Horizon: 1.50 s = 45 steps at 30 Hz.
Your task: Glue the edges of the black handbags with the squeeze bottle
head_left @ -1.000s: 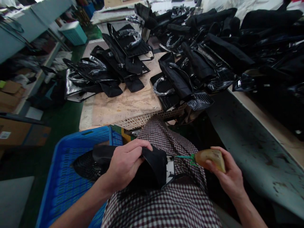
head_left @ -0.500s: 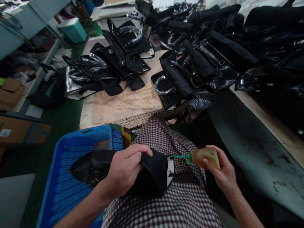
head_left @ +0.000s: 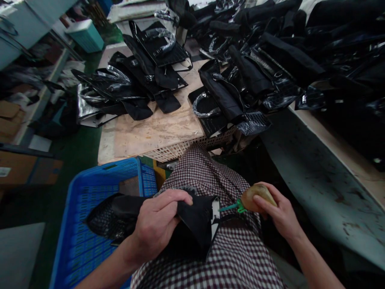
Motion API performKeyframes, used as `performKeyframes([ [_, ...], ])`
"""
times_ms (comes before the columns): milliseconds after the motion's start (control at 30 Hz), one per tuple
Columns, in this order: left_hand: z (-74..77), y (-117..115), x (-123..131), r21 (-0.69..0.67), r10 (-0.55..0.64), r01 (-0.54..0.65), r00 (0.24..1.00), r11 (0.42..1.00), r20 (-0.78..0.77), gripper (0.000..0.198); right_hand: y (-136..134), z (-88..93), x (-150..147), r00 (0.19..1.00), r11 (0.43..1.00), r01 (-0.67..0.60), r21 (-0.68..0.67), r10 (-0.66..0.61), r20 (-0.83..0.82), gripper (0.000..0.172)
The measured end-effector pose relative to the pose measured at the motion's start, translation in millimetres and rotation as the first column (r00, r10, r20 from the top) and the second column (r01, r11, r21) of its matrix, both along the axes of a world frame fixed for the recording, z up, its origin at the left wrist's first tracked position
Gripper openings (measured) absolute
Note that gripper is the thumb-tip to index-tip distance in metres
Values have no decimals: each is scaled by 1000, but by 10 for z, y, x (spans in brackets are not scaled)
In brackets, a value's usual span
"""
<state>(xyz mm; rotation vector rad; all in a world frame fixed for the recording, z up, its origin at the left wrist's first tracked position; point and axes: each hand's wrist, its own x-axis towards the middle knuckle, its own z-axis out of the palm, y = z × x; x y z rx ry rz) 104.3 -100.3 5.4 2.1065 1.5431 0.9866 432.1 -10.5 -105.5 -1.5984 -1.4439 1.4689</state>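
Observation:
My left hand is closed round a black bag piece that lies across my checkered lap; its fingers pinch the folded top edge. My right hand grips a tan squeeze bottle with a green nozzle. The nozzle tip touches the white inner edge of the black piece. The rest of the black piece trails left into a blue crate.
A wooden table ahead carries piles of black glossy bags, with more heaped on the right bench. A grey stained surface runs along the right. A teal basket and cardboard boxes stand at the left.
My right hand has drawn the bottle slightly left and down, so the nozzle meets the piece's edge lower. The left hand keeps its grip; the view has tilted a little.

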Motion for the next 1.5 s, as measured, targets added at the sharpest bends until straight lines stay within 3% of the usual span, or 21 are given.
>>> performKeyframes([
  [133,-22,-5,3,-5,-6,6,1000,1000,12,22,-15,17,-14,997,984,-7,-177,-6,-73,57],
  [233,-39,-2,2,-11,-6,6,1000,1000,11,21,-29,-11,-53,995,979,26,-203,-46,-94,53],
  [400,-39,9,6,8,-1,0,1000,1000,14,22,-66,-62,-146,991,977,123,-176,-131,-37,53],
  [600,-17,17,-2,-8,-2,3,1000,1000,4,22,-97,10,-164,980,975,198,-102,-196,29,60],
  [900,-10,19,12,-12,-8,9,1000,1000,28,22,-172,-36,-63,991,976,108,-190,-121,-56,53],
  [1233,-6,18,-2,-20,11,-10,1000,1000,25,22,-202,-87,-40,966,963,260,-68,-260,4,55],
  [1500,-7,22,7,-17,3,-3,1000,1000,15,23,-205,49,-45,980,985,173,3,-173,102,60],
])
